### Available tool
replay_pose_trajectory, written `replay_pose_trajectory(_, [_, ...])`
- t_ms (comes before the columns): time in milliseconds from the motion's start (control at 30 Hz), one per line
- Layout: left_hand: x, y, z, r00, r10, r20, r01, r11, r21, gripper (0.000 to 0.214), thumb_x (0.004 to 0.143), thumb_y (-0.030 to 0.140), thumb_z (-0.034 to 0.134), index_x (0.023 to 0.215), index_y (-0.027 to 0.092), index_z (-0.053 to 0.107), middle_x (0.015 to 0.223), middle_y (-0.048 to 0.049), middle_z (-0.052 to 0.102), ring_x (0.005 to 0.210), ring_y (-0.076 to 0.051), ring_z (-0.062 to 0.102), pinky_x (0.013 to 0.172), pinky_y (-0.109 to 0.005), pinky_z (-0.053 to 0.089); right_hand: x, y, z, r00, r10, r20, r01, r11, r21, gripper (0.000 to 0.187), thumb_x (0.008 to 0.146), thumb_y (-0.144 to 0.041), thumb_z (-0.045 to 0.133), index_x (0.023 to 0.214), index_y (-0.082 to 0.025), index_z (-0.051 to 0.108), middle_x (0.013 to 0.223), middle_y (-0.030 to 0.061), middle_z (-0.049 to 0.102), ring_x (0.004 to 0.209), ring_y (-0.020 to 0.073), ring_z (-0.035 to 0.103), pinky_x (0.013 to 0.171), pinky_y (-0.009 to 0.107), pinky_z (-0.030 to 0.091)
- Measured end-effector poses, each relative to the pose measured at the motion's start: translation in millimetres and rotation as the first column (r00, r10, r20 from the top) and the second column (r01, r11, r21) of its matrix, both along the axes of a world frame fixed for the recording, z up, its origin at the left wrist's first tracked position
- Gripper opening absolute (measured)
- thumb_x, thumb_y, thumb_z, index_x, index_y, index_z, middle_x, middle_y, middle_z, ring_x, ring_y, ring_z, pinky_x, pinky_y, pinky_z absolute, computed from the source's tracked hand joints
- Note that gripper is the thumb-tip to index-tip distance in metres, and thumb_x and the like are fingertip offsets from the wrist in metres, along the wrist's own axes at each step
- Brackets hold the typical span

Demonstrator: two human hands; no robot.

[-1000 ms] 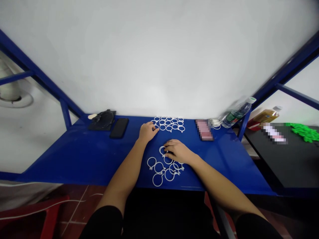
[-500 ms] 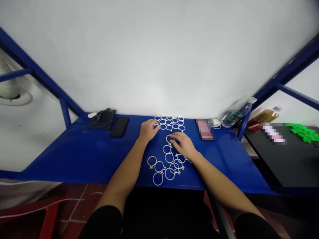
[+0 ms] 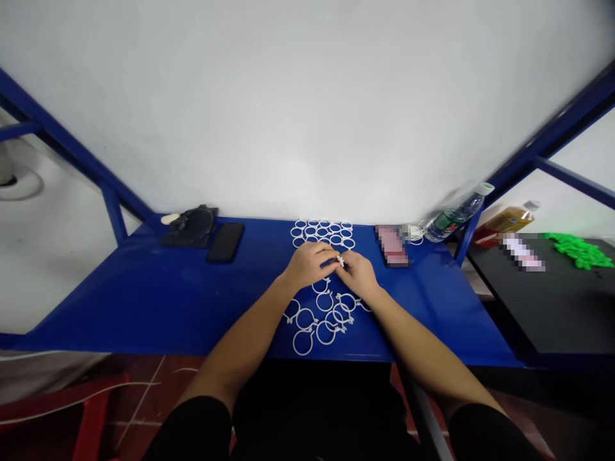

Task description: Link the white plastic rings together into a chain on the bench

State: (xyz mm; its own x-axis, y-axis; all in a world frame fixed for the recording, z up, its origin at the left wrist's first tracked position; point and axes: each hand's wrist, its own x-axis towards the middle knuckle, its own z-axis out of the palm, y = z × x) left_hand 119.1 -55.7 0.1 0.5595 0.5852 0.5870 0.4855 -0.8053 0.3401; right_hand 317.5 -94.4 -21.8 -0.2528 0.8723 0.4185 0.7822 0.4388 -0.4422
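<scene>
My left hand (image 3: 308, 264) and my right hand (image 3: 358, 271) meet over the middle of the table. Pinched between their fingertips is a white plastic ring (image 3: 341, 260); only its small clasp end shows, the rest being hidden by my fingers. Behind my hands, several like rings (image 3: 336, 228) lie in neat rows near the wall, the front row partly covered by my left hand. Closer to me, a loose heap of open-clasp rings (image 3: 326, 332) is spread on the table, some overlapping.
The blue table (image 3: 158, 294) stands against a white wall. At left lie a black phone (image 3: 225, 242) and a dark crumpled item (image 3: 192, 227). At right are a pixelated pink phone (image 3: 393, 246), a white cable (image 3: 416, 235), a leaning water bottle (image 3: 454, 216) and green pieces (image 3: 579, 251).
My right hand has lifted a ring from the top of the loose heap. My left hand has moved right and towards me, away from the rows, and both hands now meet at that ring.
</scene>
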Motion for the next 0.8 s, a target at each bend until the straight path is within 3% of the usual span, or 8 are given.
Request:
replay_pose_trajectory(200, [-7.0,10.4,-6.5,0.993,0.114,-0.017,-0.115,0.992,-0.047,0.023,0.099,0.024,0.055,0.103,0.023,0.078,0.103,-0.0045,0.08,0.096,-0.02,0.074,0.094,-0.038,0.051,-5.7,-4.4,6.8,0.996,0.078,0.031,-0.076,0.996,-0.039,0.021,0.106,-0.037,0.053,0.099,-0.022,0.066,0.093,0.0058,0.067,0.086,0.0203,0.062,0.077,0.03,0.048])
replay_pose_trajectory(367, [-8.0,8.8,-7.3,0.996,0.082,-0.031,-0.085,0.991,-0.102,0.024,0.099,0.033,0.057,0.107,0.023,0.077,0.098,-0.0038,0.081,0.086,-0.019,0.074,0.088,-0.035,0.053,-3.9,-4.1,9.7,0.994,0.091,0.066,-0.087,0.995,-0.052,0.036,0.11,-0.041,0.044,0.087,-0.021,0.064,0.089,0.0057,0.063,0.083,0.0191,0.06,0.073,0.03,0.046])
replay_pose_trajectory(500, [-5.5,6.6,-8.0,0.993,0.121,-0.003,-0.12,0.977,-0.178,0.026,0.103,0.035,0.054,0.103,0.025,0.078,0.101,-0.0024,0.081,0.091,-0.018,0.075,0.084,-0.031,0.053,-4.1,-2.3,7.9,0.989,0.116,0.092,-0.11,0.991,-0.074,0.038,0.11,-0.044,0.045,0.086,-0.021,0.065,0.088,0.0055,0.063,0.083,0.0186,0.059,0.073,0.029,0.046])
replay_pose_trajectory(633, [-4.5,7.4,-7.8,0.992,0.125,-0.026,-0.128,0.978,-0.162,0.027,0.102,0.032,0.053,0.094,0.024,0.078,0.093,-0.0013,0.081,0.085,-0.017,0.073,0.082,-0.03,0.051,-5.8,-2.3,6.8,0.99,0.122,0.071,-0.116,0.989,-0.088,0.037,0.109,-0.043,0.046,0.086,-0.021,0.065,0.087,0.0051,0.062,0.083,0.0185,0.06,0.072,0.029,0.046])
replay_pose_trajectory(700, [-5.3,8.7,-6.3,0.989,0.141,-0.05,-0.147,0.978,-0.148,0.03,0.102,0.032,0.052,0.089,0.023,0.077,0.087,-0.0016,0.079,0.08,-0.017,0.071,0.081,-0.031,0.05,-6.0,-2.8,6.9,0.993,0.113,0.044,-0.109,0.99,-0.093,0.034,0.109,-0.043,0.048,0.09,-0.021,0.066,0.087,0.0051,0.064,0.082,0.0189,0.06,0.072,0.03,0.047])
replay_pose_trajectory(800, [-10.9,12.4,-1.4,0.98,0.183,-0.074,-0.192,0.97,-0.146,0.033,0.102,0.032,0.05,0.084,0.023,0.077,0.083,-0.0021,0.078,0.078,-0.017,0.069,0.08,-0.03,0.049,-4.2,-2.4,6.8,0.996,0.091,-0.018,-0.092,0.991,-0.095,0.026,0.106,-0.044,0.054,0.11,-0.022,0.068,0.092,0.0052,0.068,0.082,0.0197,0.063,0.075,0.032,0.05])
